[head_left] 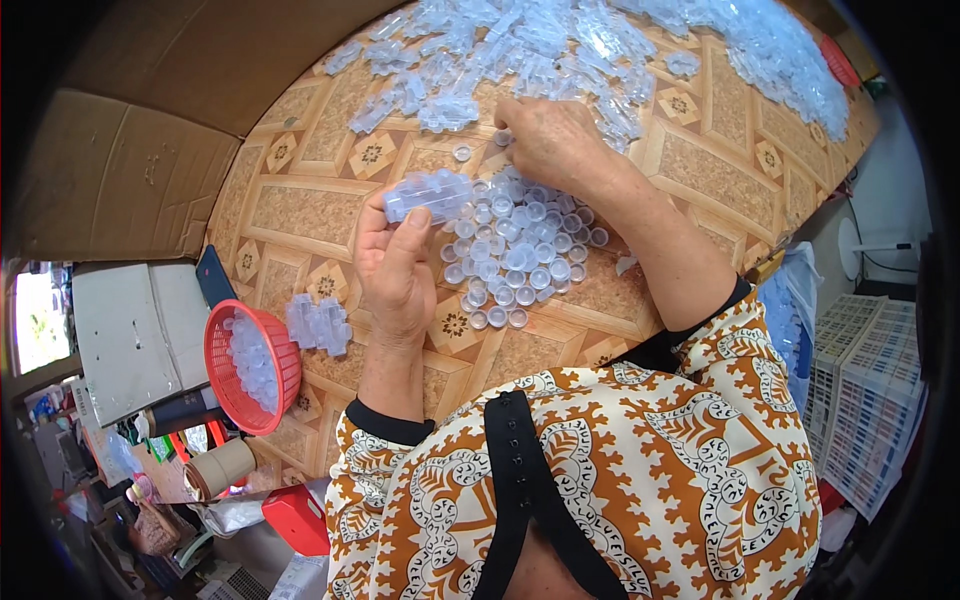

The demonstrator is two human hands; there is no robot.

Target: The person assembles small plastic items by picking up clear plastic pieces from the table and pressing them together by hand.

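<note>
In my left hand (pixel 398 265) is a clear plastic piece made of several tubes joined side by side (pixel 430 196), held between thumb and fingers above the table. My right hand (pixel 553 140) reaches past a pile of small round clear caps (pixel 520 240). Its fingertips are pinched at a single clear cap (pixel 503 137) at the far side of that pile; whether the cap is gripped or only touched is partly hidden. Another loose cap (pixel 461 153) lies just left of it.
A large heap of clear tube pieces (pixel 500 50) covers the table's far side, continuing far right (pixel 770 60). At left stand a red basket (pixel 290 345) holding clear pieces, a tube cluster (pixel 319 324), a cardboard box (pixel 130 170) and a brown tape roll (pixel 220 468).
</note>
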